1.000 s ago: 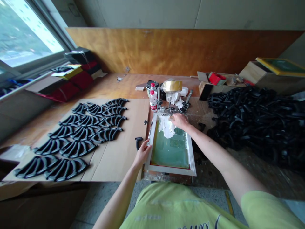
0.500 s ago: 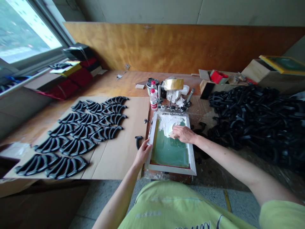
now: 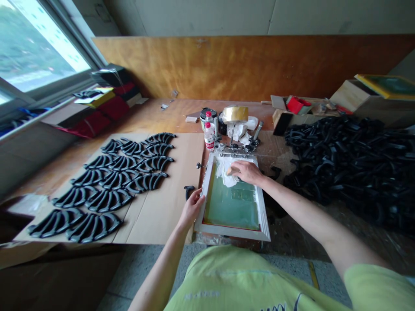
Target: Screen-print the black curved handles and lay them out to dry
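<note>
In front of me lies a screen-printing frame (image 3: pixel 265 222) with a pale metal border and green mesh. White ink (image 3: pixel 221 168) is smeared thickly over its far part. My right hand (image 3: pixel 248 172) is closed on a small tan squeegee (image 3: pixel 232 171), which stands in the ink near the far end. The squeegee's lower edge is hidden. At the left side of the border, my left hand (image 3: pixel 193 206) grips the frame with bent fingers. Just beyond that hand a black curved handle (image 3: pixel 188 189) lies on the cardboard, partly covered by my fingers.
Rows of black curved handles (image 3: pixel 108 178) lie fanned on the cardboard sheet (image 3: pixel 155 216) at left. A big heap of similar black pieces (image 3: pixel 353 160) fills the right. Behind the frame stand clamps (image 3: pixel 235 147), plastic bottles (image 3: pixel 209 137) and a tape roll (image 3: pixel 235 114).
My right hand has shifted slightly left and away from me with the squeegee, now tilted so its tan side shows. The frame's near right corner sits slightly lower in view. My left hand stays at the border.
</note>
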`<state>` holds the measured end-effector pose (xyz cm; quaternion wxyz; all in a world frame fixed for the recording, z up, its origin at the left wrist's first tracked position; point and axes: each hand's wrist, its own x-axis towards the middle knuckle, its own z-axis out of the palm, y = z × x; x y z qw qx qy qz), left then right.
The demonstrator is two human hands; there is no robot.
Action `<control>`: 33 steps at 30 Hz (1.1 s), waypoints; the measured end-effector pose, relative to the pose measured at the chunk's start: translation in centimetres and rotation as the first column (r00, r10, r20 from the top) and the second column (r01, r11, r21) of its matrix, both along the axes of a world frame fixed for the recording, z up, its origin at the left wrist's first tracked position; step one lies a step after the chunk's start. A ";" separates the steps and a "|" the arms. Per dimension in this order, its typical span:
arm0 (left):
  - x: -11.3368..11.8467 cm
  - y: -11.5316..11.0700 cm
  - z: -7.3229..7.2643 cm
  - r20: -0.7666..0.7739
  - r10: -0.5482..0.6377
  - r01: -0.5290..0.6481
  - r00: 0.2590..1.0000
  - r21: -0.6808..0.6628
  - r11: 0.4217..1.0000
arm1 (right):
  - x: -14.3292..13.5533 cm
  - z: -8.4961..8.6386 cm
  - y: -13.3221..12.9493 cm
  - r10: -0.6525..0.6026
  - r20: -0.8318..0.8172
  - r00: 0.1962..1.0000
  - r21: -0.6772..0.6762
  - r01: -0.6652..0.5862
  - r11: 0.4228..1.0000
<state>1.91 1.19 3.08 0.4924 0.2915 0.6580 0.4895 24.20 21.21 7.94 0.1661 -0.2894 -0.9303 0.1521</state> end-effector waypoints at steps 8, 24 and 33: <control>-0.5 2.4 9.5 0.056 0.021 -0.032 0.998 0.189 0.981 | 3.0 2.5 8.1 -0.530 -0.192 0.826 -0.026 0.535 0.844; 7.4 2.4 2.6 0.414 -0.124 0.164 0.902 -0.062 0.985 | -1.0 -4.0 -9.5 -0.255 0.041 0.966 0.018 0.255 0.967; -6.4 -2.3 -5.0 -0.257 0.089 -0.182 0.962 -0.368 0.912 | 8.3 -7.1 -7.7 -0.402 0.067 0.913 -0.008 0.404 0.915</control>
